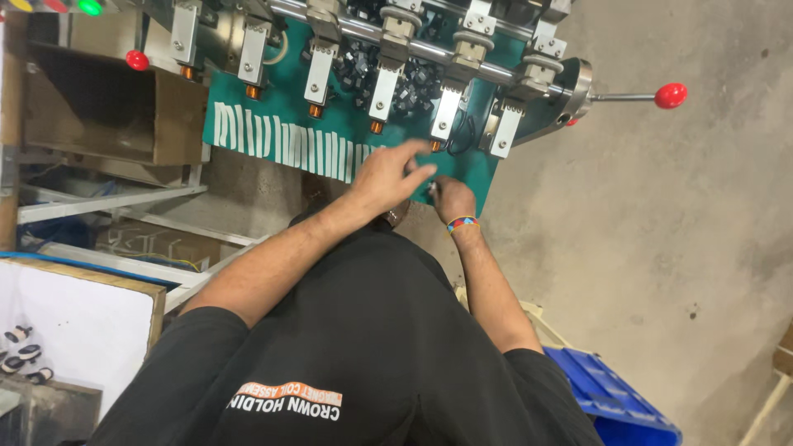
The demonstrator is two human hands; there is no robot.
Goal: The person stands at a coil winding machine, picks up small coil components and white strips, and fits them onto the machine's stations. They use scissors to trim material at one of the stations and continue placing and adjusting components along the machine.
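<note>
My left hand (pixel 388 175) reaches across my body, fingers spread, with its fingertips on the green board (pixel 273 103) at the right end of a row of white strips (pixel 281 140). Just to its right is my right hand (pixel 451 198), which wears a coloured wristband. It is curled at the board's lower right edge and seems to pinch a small pale part (pixel 431 189). Above both hands, several metal arms of a machine (pixel 388 70) hang over the board, each tipped with a small copper-coloured coil (pixel 377 127). Black parts (pixel 413 87) lie heaped behind them.
A lever with a red knob (pixel 670 95) sticks out on the machine's right. A brown cardboard box (pixel 107 107) stands at the left, with another red knob (pixel 137 59) above it. A blue crate (pixel 615 400) sits at the lower right on the concrete floor. Small bobbins (pixel 21 351) lie on a white tray at the lower left.
</note>
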